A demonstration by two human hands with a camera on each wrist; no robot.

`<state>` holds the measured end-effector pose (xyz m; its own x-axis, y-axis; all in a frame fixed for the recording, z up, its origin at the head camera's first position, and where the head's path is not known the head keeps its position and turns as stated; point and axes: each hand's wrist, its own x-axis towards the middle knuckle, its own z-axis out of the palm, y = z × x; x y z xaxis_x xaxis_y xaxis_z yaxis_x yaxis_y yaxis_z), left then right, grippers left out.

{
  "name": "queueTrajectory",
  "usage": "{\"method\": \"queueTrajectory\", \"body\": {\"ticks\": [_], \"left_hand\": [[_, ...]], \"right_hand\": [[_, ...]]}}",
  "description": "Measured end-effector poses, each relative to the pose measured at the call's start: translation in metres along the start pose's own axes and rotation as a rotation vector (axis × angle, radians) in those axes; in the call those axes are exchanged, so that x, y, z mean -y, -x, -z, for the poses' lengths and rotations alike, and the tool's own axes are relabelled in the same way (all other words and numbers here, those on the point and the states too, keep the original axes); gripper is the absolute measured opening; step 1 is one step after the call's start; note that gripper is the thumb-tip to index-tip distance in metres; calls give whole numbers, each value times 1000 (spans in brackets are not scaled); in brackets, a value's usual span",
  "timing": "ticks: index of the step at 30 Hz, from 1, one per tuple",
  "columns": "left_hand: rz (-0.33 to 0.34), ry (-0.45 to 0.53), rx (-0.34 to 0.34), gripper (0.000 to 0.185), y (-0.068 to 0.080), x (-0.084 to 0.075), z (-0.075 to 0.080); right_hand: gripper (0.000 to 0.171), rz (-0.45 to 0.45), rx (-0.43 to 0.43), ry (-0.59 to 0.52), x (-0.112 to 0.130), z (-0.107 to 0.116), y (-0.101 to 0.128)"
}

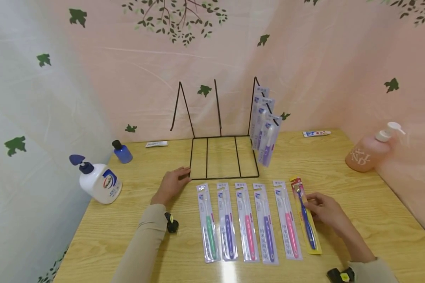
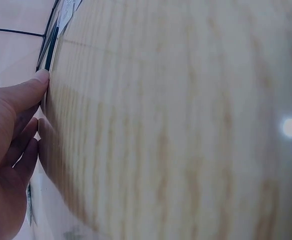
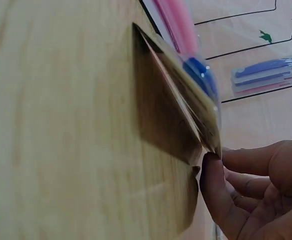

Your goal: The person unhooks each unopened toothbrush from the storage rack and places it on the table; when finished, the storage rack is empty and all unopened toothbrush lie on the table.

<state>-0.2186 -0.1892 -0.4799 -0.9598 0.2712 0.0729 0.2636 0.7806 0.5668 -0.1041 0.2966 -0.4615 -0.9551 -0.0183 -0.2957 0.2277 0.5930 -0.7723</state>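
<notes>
My left hand (image 1: 171,184) lies flat on the wooden table (image 1: 375,220), its fingertips against the front left corner of a black wire rack (image 1: 219,157). In the left wrist view the thumb of that hand (image 2: 10,130) touches the rack's wire (image 2: 48,50). My right hand (image 1: 320,208) pinches the right edge of a yellow pack with a blue toothbrush (image 1: 306,218), the rightmost in a row of packs. In the right wrist view this hand (image 3: 256,185) has the yellow pack (image 3: 186,100) tilted up off the table. Several packaged toothbrushes (image 1: 248,222) lie side by side to its left.
Three toothbrush packs (image 1: 265,129) hang on the rack's right prong. A white pump bottle (image 1: 100,181) and a small blue bottle (image 1: 122,152) stand at the left, a pink pump bottle (image 1: 370,151) at the right. Small tubes (image 1: 156,144) (image 1: 316,133) lie by the back wall.
</notes>
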Motion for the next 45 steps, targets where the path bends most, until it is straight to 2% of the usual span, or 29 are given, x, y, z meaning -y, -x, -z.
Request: {"method": "queueTrajectory", "body": {"ticks": [8,16,20,23,26,29,32,39,45], "left_hand": [[5,5,3,43,0,-1,0],[14,-5,9,43,0,-2,1],[20,-1,17,43,-1,-2,1],[14,-8,14,43,-1,-1,2],[16,-5,11,43,-1,-1,2],[22,4,17,43,-1,-1,1],[24,4,22,43,-1,0,0],[43,2,31,43,-2,-1,0],[51,4,33,43,-1,-4,1]], "right_hand": [[47,-17,2,120,7,3,2],[43,56,19,323,20,10,8],[48,65,24,352,34,15,11],[50,135,-27,338,49,17,10],[45,263,-134,322,67,19,6],[41,374,-218,272,87,20,-1],[41,469,-267,194,106,17,-13],[43,575,-342,-10,136,5,-43],[36,647,-388,-157,149,-6,-61]]}}
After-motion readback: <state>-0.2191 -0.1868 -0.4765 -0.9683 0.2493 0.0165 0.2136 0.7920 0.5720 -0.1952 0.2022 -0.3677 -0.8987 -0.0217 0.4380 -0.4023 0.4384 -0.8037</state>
